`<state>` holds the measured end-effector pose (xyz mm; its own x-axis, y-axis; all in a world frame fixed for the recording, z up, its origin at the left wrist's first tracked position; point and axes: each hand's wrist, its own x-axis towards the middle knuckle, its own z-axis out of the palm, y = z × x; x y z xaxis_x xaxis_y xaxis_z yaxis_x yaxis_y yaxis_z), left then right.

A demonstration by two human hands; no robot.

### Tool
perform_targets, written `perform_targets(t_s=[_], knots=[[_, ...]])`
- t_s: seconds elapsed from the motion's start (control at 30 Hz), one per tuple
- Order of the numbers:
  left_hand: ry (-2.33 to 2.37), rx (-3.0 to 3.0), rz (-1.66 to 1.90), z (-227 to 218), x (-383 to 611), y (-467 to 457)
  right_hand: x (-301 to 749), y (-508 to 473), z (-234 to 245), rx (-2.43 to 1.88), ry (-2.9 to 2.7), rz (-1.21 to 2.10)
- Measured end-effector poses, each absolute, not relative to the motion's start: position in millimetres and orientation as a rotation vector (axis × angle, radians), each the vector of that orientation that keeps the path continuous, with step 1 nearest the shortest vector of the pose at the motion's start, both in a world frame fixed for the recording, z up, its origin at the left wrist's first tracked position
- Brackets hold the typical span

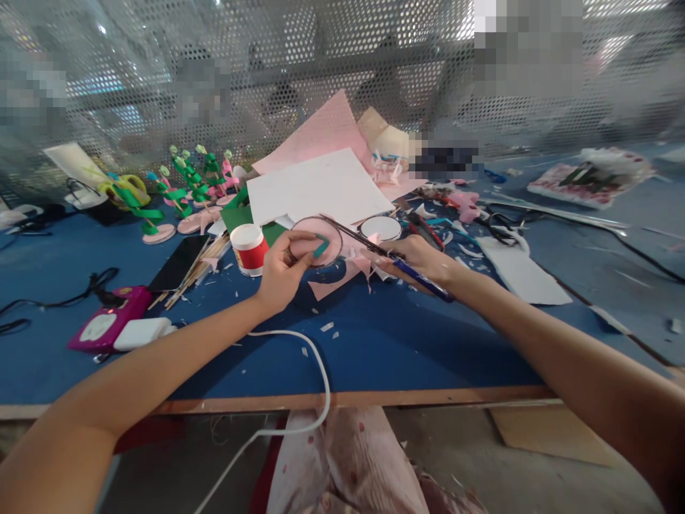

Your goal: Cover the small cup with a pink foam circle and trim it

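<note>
My left hand (283, 271) is closed on a round pink paper disc (326, 239) with a dark outline. A small teal patch shows by my thumb; I cannot make out what it is. In my right hand (422, 258) is a pair of scissors (369, 243), its blades reaching left to the disc's edge. A long blue piece (422, 279) lies along under the same hand, either a handle or a pen. Pink paper scraps (337, 282) hang and lie beneath the blades. Just behind the scissors is a white disc with a black rim (379, 228).
A red-and-white tub (249, 250), thin wooden sticks (198, 268) and a black phone (179, 263) are at left, near a purple power socket (115, 318). Green paper plants on pink bases (159, 234) stand behind. White and pink sheets (315, 187) lie centrally. A white cable (321, 364) crosses the table edge.
</note>
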<state>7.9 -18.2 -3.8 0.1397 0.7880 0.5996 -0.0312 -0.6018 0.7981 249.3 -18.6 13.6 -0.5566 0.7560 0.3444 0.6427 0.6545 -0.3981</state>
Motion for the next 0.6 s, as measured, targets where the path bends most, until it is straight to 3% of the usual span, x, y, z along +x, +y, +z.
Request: perform_targets(t_s=[0.6], knots=[[0.706, 1.806, 1.558, -4, 9, -18, 239, -29, 30, -1.264, -2.42, 0.326]])
